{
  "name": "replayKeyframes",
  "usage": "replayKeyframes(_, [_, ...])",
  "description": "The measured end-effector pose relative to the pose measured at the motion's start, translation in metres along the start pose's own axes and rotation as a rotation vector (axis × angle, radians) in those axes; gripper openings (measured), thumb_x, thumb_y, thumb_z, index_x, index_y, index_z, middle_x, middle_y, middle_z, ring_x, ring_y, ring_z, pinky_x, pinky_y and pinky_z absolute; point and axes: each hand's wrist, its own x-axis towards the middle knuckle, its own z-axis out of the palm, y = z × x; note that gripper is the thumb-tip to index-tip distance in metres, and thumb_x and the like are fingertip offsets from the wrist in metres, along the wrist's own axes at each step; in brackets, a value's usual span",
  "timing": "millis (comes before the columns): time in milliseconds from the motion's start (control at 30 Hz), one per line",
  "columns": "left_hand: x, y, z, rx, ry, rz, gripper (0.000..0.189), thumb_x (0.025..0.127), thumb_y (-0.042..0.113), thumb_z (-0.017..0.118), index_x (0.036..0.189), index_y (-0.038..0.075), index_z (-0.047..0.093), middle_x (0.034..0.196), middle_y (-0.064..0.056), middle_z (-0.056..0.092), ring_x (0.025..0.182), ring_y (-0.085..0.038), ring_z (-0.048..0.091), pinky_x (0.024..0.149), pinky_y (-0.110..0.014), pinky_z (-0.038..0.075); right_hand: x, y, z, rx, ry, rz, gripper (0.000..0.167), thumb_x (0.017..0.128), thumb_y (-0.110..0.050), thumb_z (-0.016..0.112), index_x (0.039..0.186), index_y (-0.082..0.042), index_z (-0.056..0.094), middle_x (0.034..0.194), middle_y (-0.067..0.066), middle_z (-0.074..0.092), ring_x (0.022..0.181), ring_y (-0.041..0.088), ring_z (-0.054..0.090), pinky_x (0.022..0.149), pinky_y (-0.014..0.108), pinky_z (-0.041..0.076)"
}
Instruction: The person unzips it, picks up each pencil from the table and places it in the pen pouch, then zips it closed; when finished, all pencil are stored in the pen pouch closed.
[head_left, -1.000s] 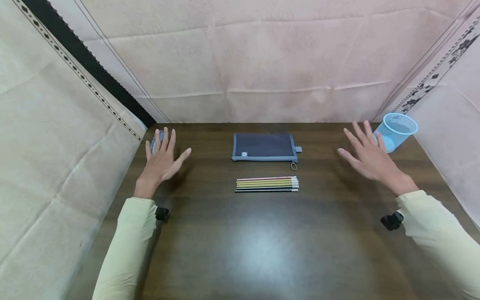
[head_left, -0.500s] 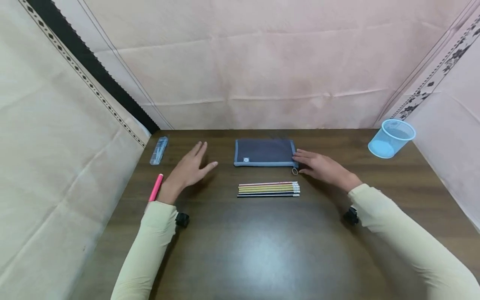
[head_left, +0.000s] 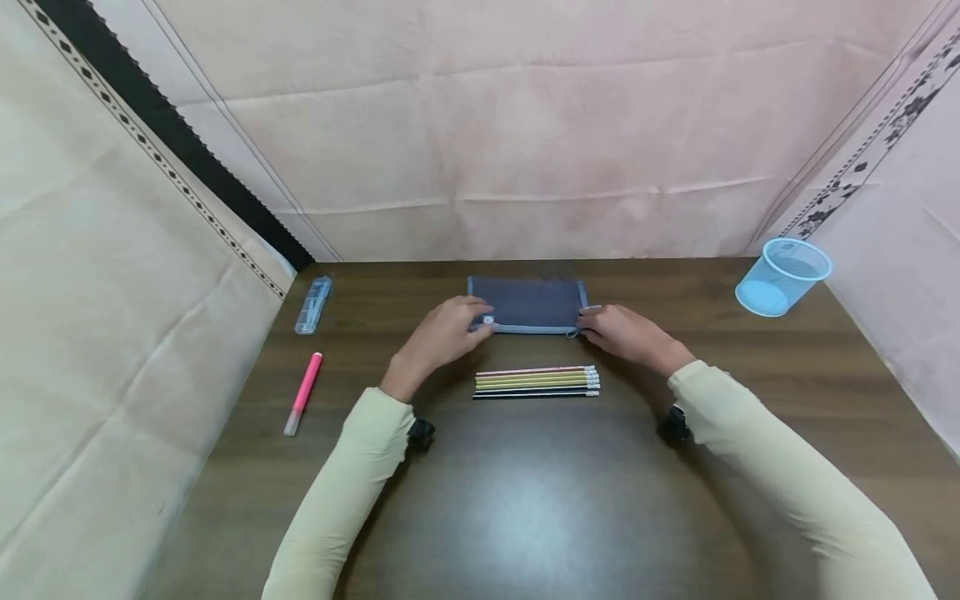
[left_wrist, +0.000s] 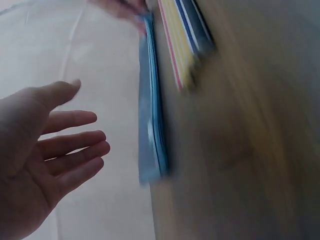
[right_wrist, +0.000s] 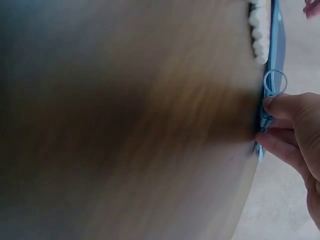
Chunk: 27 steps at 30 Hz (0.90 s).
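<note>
Pale cloth [head_left: 555, 125] is hanging behind the brown table [head_left: 525, 500] | blue pouch [head_left: 528, 302] is lying near the far edge, beyond the pencils [head_left: 531, 382] | right hand [head_left: 626, 335] is pinching the pouch's right end | left hand [head_left: 442, 337] is showing extended fingers by its left end; contact uncertain, wrist view blurred

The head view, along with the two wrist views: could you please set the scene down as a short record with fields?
Left hand: by the pouch's left end, fingers extended; contact unclear
Right hand: pinches the pouch's right near corner
Pouch: dark with blue trim, zip edge toward the person
Pencils: side by side, nearer the person than the pouch, white ends to the right
Far left: blue item, with a pink pen nearer the person
Far right: blue cup
Surface: brown table
</note>
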Motion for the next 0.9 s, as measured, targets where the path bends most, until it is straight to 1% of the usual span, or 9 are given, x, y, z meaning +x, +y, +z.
replayKeyframes(167, [0.021,0.036,0.014,0.007,0.033,0.064,0.038,0.098,0.03,0.067,0.128,0.006,0.069,0.132,-0.009,0.067,0.126,-0.024,0.061,0.106,-0.038,0.05,0.002,-0.009,-0.005,0.029,0.059,0.024,0.016,0.095,-0.003,0.066,0.107,0.001,0.075,0.109,0.018,0.075,0.094,0.027,0.075,0.08,0.042,0.061])
replayKeyframes(267, [0.029,0.056,0.026,0.039,0.09,0.098,0.034,0.096,0.03,0.07,0.122,0.008,0.072,0.122,-0.006,0.07,0.115,-0.021,0.064,0.099,-0.034,0.053,0.002,-0.017,-0.011,0.041,0.092,0.051,0.016,0.095,-0.004,0.067,0.108,0.001,0.074,0.101,0.014,0.076,0.085,0.02,0.072,0.073,0.037,0.06])
replayKeyframes(333, [0.032,0.067,0.034,0.053,0.138,0.099,0.028,0.095,0.029,0.071,0.115,0.009,0.075,0.112,-0.004,0.071,0.106,-0.018,0.065,0.092,-0.031,0.055,0.003,-0.023,-0.017,0.06,0.12,0.068,0.017,0.094,-0.004,0.068,0.11,0.001,0.074,0.099,0.013,0.076,0.083,0.018,0.071,0.071,0.036,0.059])
replayKeyframes(433, [0.034,0.081,0.043,0.037,0.209,0.027,0.019,0.094,0.028,0.072,0.101,0.011,0.078,0.093,0.0,0.073,0.086,-0.013,0.065,0.076,-0.026,0.056,0.007,-0.032,-0.026,0.092,0.165,0.086,0.02,0.095,-0.005,0.067,0.112,0.002,0.075,0.101,0.015,0.077,0.084,0.02,0.072,0.071,0.036,0.059])
replayKeyframes(500, [0.034,0.087,0.047,0.01,0.243,-0.054,0.018,0.095,0.028,0.072,0.095,0.011,0.078,0.08,0.002,0.07,0.071,-0.01,0.061,0.063,-0.024,0.051,0.01,-0.038,-0.031,0.117,0.187,0.097,0.02,0.096,-0.007,0.067,0.112,0.002,0.075,0.103,0.016,0.077,0.086,0.021,0.073,0.072,0.037,0.059])
replayKeyframes(567, [0.035,0.092,0.05,-0.023,0.27,-0.126,0.019,0.095,0.027,0.072,0.091,0.01,0.078,0.071,0.003,0.067,0.061,-0.008,0.056,0.056,-0.023,0.045,0.013,-0.043,-0.035,0.143,0.201,0.108,0.021,0.096,-0.008,0.066,0.112,0.002,0.075,0.103,0.016,0.077,0.085,0.021,0.073,0.073,0.038,0.06])
replayKeyframes(667, [0.037,0.097,0.054,-0.053,0.315,-0.172,0.02,0.096,0.027,0.07,0.094,0.009,0.077,0.07,0.002,0.067,0.059,-0.008,0.054,0.054,-0.021,0.044,0.015,-0.048,-0.039,0.18,0.227,0.13,0.02,0.097,-0.009,0.065,0.111,0.002,0.075,0.101,0.016,0.077,0.084,0.02,0.074,0.073,0.038,0.06])
replayKeyframes(800, [0.041,0.098,0.058,-0.107,0.397,-0.18,0.017,0.097,0.022,0.069,0.095,0.009,0.079,0.079,0.0,0.074,0.065,-0.009,0.062,0.061,-0.025,0.052,0.011,-0.05,-0.04,0.229,0.263,0.148,0.02,0.098,-0.009,0.065,0.111,0.001,0.075,0.1,0.016,0.077,0.083,0.021,0.074,0.072,0.039,0.061])
replayKeyframes(900, [0.039,0.096,0.059,-0.178,0.442,-0.172,0.014,0.097,0.019,0.069,0.095,0.009,0.079,0.084,-0.001,0.077,0.067,-0.008,0.064,0.062,-0.023,0.053,0.007,-0.049,-0.036,0.247,0.272,0.138,0.02,0.097,-0.01,0.067,0.112,0.001,0.075,0.102,0.016,0.077,0.085,0.022,0.075,0.073,0.038,0.061])
